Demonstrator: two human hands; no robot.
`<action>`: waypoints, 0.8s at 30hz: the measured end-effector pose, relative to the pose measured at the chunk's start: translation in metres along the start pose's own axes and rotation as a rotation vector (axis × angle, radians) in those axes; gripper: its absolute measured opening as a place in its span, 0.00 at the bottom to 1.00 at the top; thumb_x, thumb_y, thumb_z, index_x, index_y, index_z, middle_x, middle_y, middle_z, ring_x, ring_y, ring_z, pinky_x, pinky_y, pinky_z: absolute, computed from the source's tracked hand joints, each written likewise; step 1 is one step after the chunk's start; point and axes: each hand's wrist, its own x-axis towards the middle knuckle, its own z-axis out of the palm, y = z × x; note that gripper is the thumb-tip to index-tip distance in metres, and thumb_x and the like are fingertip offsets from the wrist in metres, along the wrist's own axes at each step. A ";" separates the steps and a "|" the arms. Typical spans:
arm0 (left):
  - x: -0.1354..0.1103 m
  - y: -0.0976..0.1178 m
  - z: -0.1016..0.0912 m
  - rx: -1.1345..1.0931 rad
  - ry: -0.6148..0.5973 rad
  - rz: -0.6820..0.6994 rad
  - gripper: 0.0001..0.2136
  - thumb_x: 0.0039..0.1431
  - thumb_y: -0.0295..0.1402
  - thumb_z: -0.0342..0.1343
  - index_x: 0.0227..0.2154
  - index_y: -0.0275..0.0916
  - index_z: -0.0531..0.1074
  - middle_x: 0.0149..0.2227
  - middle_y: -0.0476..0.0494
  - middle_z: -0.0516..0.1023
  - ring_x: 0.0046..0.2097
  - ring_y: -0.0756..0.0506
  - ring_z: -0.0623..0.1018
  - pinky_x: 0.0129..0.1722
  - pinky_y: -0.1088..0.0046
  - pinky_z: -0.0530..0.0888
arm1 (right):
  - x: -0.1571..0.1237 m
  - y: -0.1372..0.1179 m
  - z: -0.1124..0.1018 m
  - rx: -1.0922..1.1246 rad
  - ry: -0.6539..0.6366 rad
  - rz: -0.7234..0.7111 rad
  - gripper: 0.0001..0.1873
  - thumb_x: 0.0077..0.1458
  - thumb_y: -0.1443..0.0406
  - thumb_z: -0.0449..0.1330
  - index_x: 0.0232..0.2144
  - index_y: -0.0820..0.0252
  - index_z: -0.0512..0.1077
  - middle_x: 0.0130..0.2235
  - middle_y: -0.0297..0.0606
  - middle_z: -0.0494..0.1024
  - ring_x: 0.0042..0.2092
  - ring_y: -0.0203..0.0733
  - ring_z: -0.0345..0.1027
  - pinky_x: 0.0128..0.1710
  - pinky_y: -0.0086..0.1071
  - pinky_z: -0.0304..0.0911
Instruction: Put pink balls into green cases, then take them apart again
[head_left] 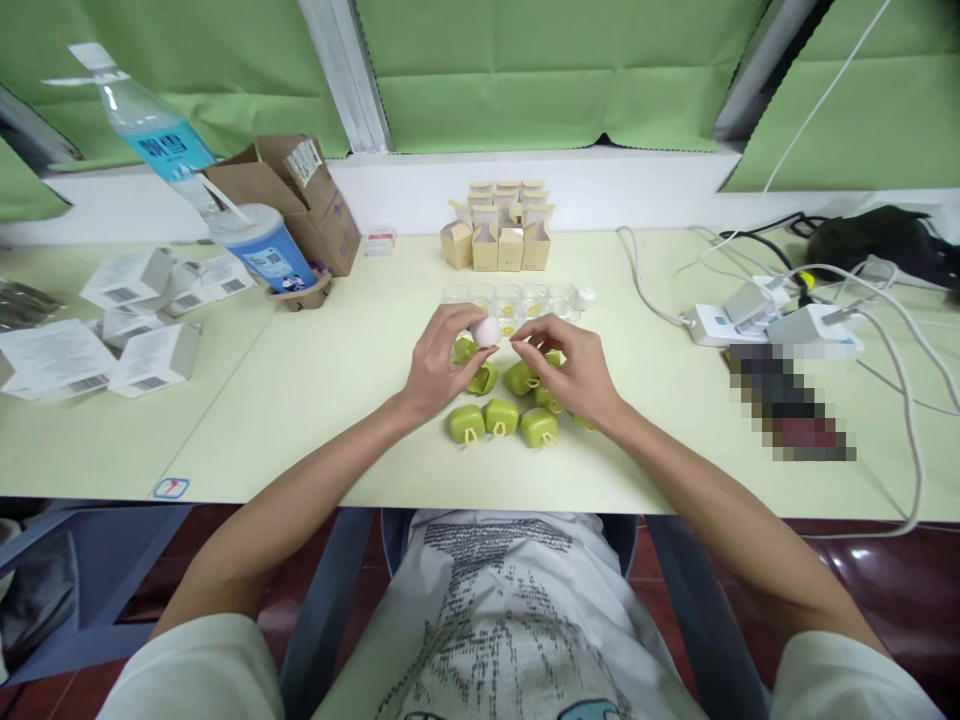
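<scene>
Pinkish-white and smooth, a small rounded piece with no clear long axis [487, 332] is pinched between the thumb and fingers of the left hand [437, 358]. It sits just inside the left fingertips, on the side facing the right hand [576, 368], whose bent thumb and forefinger come up close to it across a narrow gap. The left is the nearer hand, being the one in contact; whether the right fingertips grip anything small, I cannot tell.

Below the rounded piece, and partly hidden by the left fingers, a glossy olive-green case with its hollow showing [482, 378] lies on the table. Closer to the person's body, three rounded olive-green cases with pale yellow loops [501, 418] form a loose row; more green ones lie partly behind the right hand.

Beyond the hands, a clear plastic tray of round cups [561, 299] runs crosswise, yellow spots showing in some. Behind it stands a cluster of cream cardboard boxes with raised flaps [510, 248]. Farther left are crumpled-looking white printed cartons [56, 358]; farther right, a white power strip [716, 325].
</scene>
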 end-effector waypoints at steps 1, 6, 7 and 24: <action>0.000 0.001 0.001 -0.008 -0.019 0.054 0.20 0.73 0.35 0.66 0.63 0.44 0.71 0.52 0.38 0.84 0.54 0.40 0.84 0.53 0.58 0.85 | -0.001 0.001 0.002 0.093 -0.008 0.041 0.20 0.71 0.47 0.66 0.52 0.55 0.77 0.47 0.42 0.87 0.40 0.43 0.80 0.41 0.39 0.77; 0.001 0.005 0.002 -0.068 -0.130 0.229 0.25 0.74 0.30 0.64 0.69 0.45 0.67 0.53 0.38 0.84 0.56 0.40 0.85 0.55 0.56 0.85 | 0.000 -0.002 0.011 0.151 -0.058 0.064 0.28 0.65 0.43 0.71 0.57 0.53 0.78 0.43 0.37 0.87 0.37 0.41 0.78 0.40 0.39 0.78; 0.002 0.003 0.001 -0.057 -0.137 0.221 0.26 0.74 0.32 0.65 0.70 0.45 0.67 0.55 0.37 0.84 0.57 0.40 0.84 0.56 0.56 0.85 | 0.003 0.000 0.006 0.110 -0.025 0.048 0.26 0.65 0.43 0.70 0.55 0.52 0.80 0.44 0.37 0.87 0.38 0.42 0.79 0.40 0.39 0.79; -0.032 -0.106 -0.005 0.066 0.058 -0.653 0.17 0.58 0.22 0.57 0.49 0.40 0.73 0.51 0.40 0.75 0.45 0.47 0.80 0.34 0.74 0.77 | 0.024 0.168 -0.100 -0.327 0.322 0.380 0.17 0.53 0.62 0.69 0.45 0.60 0.85 0.42 0.45 0.89 0.41 0.51 0.83 0.52 0.48 0.81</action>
